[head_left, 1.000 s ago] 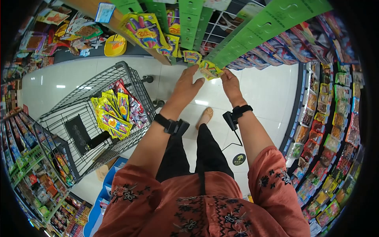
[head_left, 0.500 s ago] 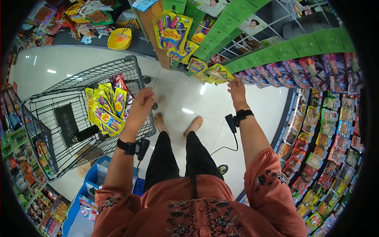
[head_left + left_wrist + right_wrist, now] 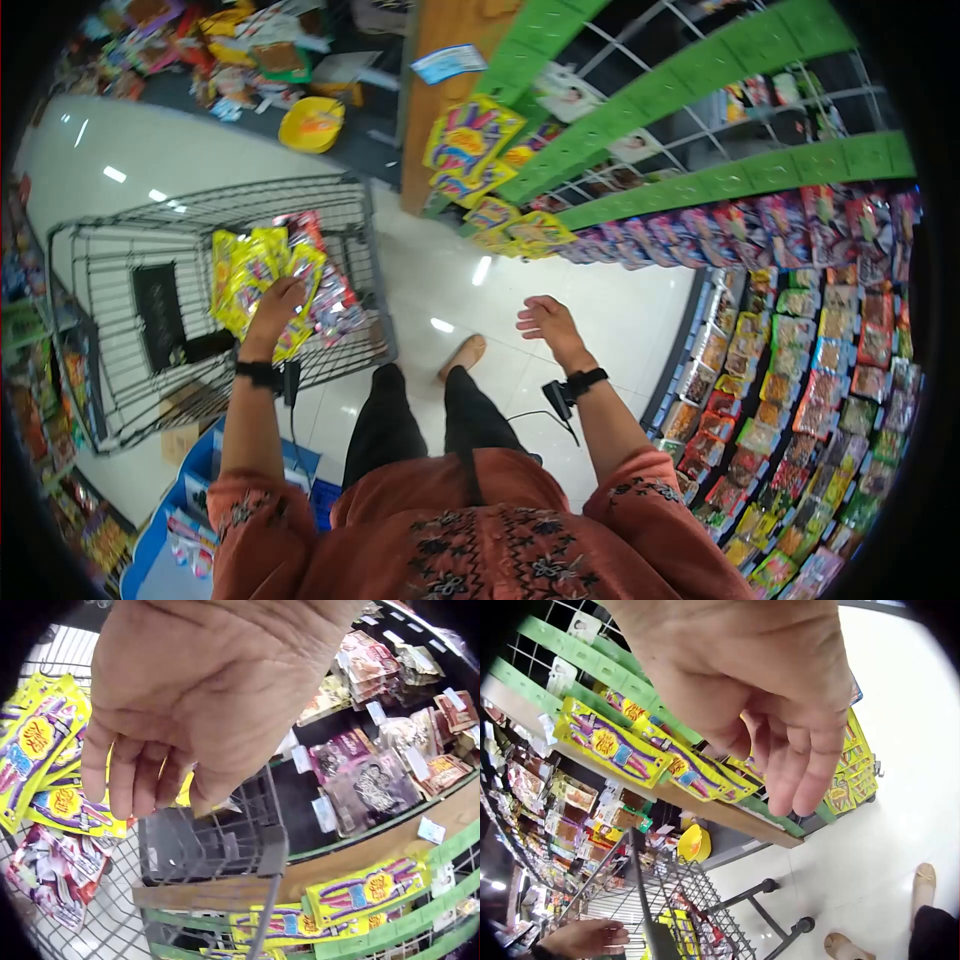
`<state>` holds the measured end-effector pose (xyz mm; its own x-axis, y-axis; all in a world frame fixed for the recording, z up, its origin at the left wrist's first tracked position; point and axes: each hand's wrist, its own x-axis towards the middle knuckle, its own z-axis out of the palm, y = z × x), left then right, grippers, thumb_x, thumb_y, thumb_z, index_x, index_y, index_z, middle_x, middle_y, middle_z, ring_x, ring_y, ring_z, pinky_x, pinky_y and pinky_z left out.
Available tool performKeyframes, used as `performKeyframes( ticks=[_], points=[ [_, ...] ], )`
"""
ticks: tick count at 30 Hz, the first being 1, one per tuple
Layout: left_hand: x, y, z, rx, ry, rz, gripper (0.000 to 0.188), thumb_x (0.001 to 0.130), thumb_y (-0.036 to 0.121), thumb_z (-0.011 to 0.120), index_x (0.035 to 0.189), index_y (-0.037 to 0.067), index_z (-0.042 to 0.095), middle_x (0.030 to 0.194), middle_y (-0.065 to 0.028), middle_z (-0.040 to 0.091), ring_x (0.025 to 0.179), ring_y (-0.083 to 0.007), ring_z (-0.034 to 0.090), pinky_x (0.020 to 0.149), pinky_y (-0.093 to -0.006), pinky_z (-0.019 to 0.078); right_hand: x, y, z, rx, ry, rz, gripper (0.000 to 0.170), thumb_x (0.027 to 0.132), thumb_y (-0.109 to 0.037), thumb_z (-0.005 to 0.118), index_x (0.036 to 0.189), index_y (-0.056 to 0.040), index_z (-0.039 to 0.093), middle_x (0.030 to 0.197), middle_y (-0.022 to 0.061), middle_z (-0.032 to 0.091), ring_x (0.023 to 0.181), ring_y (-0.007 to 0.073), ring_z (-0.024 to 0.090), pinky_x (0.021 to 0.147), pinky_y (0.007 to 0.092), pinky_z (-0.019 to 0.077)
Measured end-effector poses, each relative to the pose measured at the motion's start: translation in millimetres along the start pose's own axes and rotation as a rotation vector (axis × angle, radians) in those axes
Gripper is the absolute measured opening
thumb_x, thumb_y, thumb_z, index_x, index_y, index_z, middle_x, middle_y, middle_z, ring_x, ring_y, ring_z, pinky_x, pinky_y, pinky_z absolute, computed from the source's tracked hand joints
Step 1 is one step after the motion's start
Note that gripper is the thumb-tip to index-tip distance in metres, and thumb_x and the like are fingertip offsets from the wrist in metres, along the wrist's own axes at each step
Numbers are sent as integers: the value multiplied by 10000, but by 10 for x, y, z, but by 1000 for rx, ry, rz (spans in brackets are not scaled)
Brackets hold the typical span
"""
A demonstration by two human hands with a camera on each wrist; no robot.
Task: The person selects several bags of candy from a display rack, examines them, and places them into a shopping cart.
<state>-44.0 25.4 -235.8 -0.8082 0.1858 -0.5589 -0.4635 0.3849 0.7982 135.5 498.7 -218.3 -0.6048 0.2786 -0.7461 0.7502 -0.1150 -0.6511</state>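
Note:
My left hand is over the shopping cart, overlapping a pile of yellow candy packets in the head view. Its fingers are loosely bent, and nothing shows in its grasp in the left wrist view, where the yellow packets lie beside the fingertips. Red-and-white packets lie against the pile. My right hand hangs in mid-air over the floor, fingers relaxed and holding nothing. Ahead of it, yellow candy packets hang from green strips; those packets show behind the hand in the right wrist view.
Green hanging strips on a wire grid carry a row of purple packets. Shelves of packaged snacks curve along the right. A yellow bowl sits on the far shelf. A blue display bin stands behind the cart.
My left hand has gone from the hanging yellow packets leftward to over the cart. The right hand has let go of a hanging packet and drawn back toward the body. The view has swung.

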Motion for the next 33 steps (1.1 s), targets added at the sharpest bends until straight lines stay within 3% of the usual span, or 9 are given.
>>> performKeyframes(
  ticks=[3, 5, 6, 9, 11, 16, 21, 29, 33],
  points=[
    [338, -579, -493, 298, -156, -59, 447, 863, 425, 584, 1101, 50, 638, 954, -50, 641, 886, -151, 600, 730, -337, 467, -222, -4, 173, 29, -114, -35, 282, 970, -271, 573, 1118, -34, 605, 944, 109, 685, 803, 204, 690, 702, 321, 577],
    [262, -454, -588, 111, -93, -256, 453, 851, 444, 598, 1121, 82, 630, 971, -59, 642, 853, -166, 608, 768, -358, 482, -406, -158, 346, 35, -116, -73, 258, 968, -228, 541, 1106, -20, 609, 929, 106, 678, 787, 200, 689, 693, 301, 568],
    [221, -403, -552, 98, 73, -227, 308, 859, 372, 549, 842, 76, 631, 755, -15, 605, 697, -152, 594, 602, -320, 474, -465, -209, 426, 62, -110, -61, 247, 966, -210, 535, 1098, -14, 610, 918, 104, 677, 770, 192, 682, 691, 295, 565],
    [561, -950, -904, 208, -2, -84, 299, 856, 330, 557, 916, 52, 651, 783, -76, 633, 679, -176, 611, 562, -353, 493, -600, -373, 668, 84, -98, -21, 231, 981, -209, 538, 1084, -16, 611, 913, 101, 677, 754, 172, 664, 695, 288, 555],
    [658, -916, -872, 209, 81, -318, 297, 857, 312, 565, 965, 50, 653, 793, -98, 646, 688, -186, 625, 560, -363, 504, -636, -426, 789, 101, -115, -15, 229, 987, -212, 534, 1081, -18, 612, 912, 100, 677, 756, 170, 662, 700, 289, 551],
    [860, -1274, -944, 678, 322, -110, 365, 810, 262, 597, 1037, -22, 628, 1054, -288, 642, 988, -471, 598, 873, -509, 495, -747, -487, 998, 103, -111, -7, 227, 996, -211, 525, 1072, -18, 617, 908, 95, 675, 762, 167, 656, 710, 291, 541],
    [989, -1956, -1418, 596, 507, -226, 475, 807, 235, 615, 1197, -22, 525, 1173, -345, 563, 1162, -480, 521, 971, -488, 460, -850, -493, 1095, 116, -74, 30, 221, 996, -200, 521, 1062, -16, 624, 907, 94, 674, 763, 167, 653, 716, 291, 538],
    [1136, -1886, -1655, 665, 326, -346, 527, 832, 217, 607, 1278, -32, 479, 1180, -356, 579, 1119, -484, 569, 961, -493, 478, -834, -411, 1300, 83, -86, 76, 235, 996, -199, 511, 1078, -10, 623, 916, 104, 674, 769, 177, 659, 721, 297, 544],
    [1158, -1949, -1699, 730, 214, -190, 542, 825, 280, 677, 1250, -13, 511, 1133, -301, 625, 1071, -434, 610, 929, -498, 490, -816, -448, 1364, 69, -100, 38, 255, 981, -227, 535, 1095, -11, 609, 917, 107, 677, 774, 172, 665, 732, 302, 552]
  ],
)
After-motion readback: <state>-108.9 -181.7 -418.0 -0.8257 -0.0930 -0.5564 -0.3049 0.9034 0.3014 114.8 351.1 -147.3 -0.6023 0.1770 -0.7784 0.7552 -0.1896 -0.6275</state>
